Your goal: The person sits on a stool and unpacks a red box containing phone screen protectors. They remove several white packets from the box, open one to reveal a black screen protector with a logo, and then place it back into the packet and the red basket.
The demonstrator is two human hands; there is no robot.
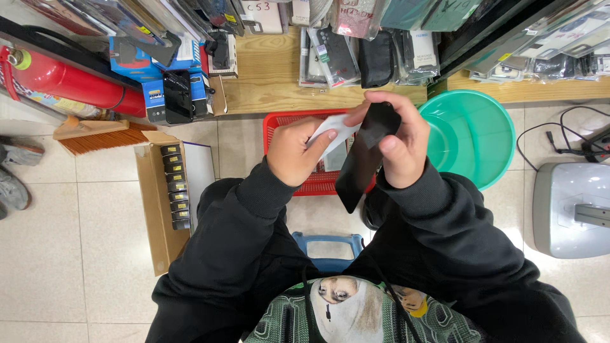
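Hands meet over the middle of the floor, above a red basket (283, 124). Farthest left lies a red fire extinguisher (70, 82) with a hand brush (105, 134) just below it, and beside those an open cardboard box (155, 209) holding a row of small dark items.

Next comes the left hand (292, 152), its fingers curled shut around a white packet (333, 131). The thumb lies on top of the packet and the other fingers fold underneath, so only the right end of the packet shows past the knuckles. That end reaches across to the black case (362, 159) and touches it near its upper part.

The right hand (397, 143) clasps the black case, which hangs tilted, lower corner pointing down toward the lap. Its fingers wrap over the top edge of the case from behind, and the thumb presses on the front face, so the case is pinched between them.

Right of the hands sits a green plastic basin (473, 136), then a grey appliance (572, 209) with black cables (559, 136) trailing above it.
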